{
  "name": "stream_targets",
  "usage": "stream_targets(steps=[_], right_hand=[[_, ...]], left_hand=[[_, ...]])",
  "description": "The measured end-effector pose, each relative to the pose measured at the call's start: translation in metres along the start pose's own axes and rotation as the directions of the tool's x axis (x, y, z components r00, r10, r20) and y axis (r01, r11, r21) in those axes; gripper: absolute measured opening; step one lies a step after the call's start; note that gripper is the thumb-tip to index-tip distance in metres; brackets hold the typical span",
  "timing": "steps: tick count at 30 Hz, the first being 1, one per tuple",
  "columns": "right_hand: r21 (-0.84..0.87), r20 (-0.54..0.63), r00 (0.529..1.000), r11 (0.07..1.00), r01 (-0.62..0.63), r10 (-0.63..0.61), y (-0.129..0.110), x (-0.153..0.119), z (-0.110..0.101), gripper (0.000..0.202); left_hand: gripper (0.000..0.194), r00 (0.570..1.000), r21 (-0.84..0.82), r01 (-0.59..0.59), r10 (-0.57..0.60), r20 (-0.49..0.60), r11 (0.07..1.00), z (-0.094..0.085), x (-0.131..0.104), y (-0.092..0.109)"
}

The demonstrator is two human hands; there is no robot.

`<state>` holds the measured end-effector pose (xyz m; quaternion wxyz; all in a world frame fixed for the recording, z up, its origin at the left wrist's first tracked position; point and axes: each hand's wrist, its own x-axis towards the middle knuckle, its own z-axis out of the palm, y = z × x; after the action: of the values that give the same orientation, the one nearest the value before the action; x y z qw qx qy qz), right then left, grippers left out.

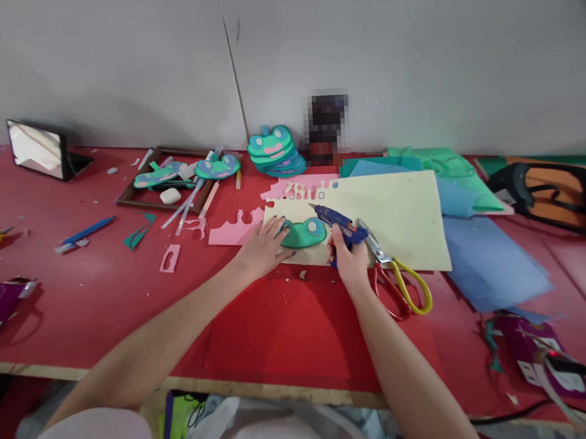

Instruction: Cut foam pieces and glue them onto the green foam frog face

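My right hand is wrapped round a dark blue glue gun, its nozzle pointing up and to the left. Under that nozzle lies a green frog-face cutout with blue and pink round eyes. My left hand rests on the cutout's left end, fingers spread, holding nothing in a grip. Both hands are over a pale yellow sheet. Scissors with one red and one yellow handle lie just right of my right hand.
Finished-looking frog faces are stacked by the wall. A brown tray holds more pieces and glue sticks. Pink scraps lie left, blue sheets right. A purple device with a cable sits at the lower right.
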<state>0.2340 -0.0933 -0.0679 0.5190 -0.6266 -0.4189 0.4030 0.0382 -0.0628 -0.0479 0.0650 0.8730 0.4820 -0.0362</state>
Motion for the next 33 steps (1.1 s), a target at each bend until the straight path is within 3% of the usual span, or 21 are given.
stream_targets(steps=[9,14,18,20,25,29,33], right_hand=[[0.009,-0.041,0.998,0.999,-0.052,0.052,0.001,0.007,-0.005,0.048],[0.006,-0.059,0.996,0.998,-0.068,0.068,0.001,0.01,-0.008,0.049],[0.012,-0.052,0.996,0.997,-0.072,0.072,0.003,0.012,-0.009,0.049],[0.009,-0.052,0.997,0.998,-0.06,0.06,0.003,0.013,-0.009,0.049],[0.04,-0.078,0.996,0.999,-0.036,0.039,0.002,0.013,-0.01,0.05],[0.076,-0.081,0.996,0.997,-0.034,0.04,0.001,0.012,-0.01,0.05],[0.077,-0.077,0.995,0.996,-0.054,0.06,0.002,0.012,-0.01,0.05]], left_hand=[[0.047,0.997,-0.053,0.019,-0.023,-0.073,0.998,0.002,0.001,-0.003],[0.036,0.977,-0.262,0.153,-0.186,-0.104,0.953,0.005,0.011,-0.02],[0.031,0.921,-0.285,0.051,-0.155,-0.358,0.957,-0.001,0.02,-0.022],[0.031,0.909,-0.225,-0.02,-0.076,-0.411,0.974,-0.004,0.025,-0.012],[0.032,0.966,0.02,-0.098,0.1,-0.238,0.995,-0.007,0.044,0.03],[0.027,0.991,0.182,-0.083,0.101,-0.092,0.98,-0.009,0.056,0.049],[0.029,0.995,0.236,-0.087,0.097,-0.031,0.968,-0.011,0.059,0.055]])
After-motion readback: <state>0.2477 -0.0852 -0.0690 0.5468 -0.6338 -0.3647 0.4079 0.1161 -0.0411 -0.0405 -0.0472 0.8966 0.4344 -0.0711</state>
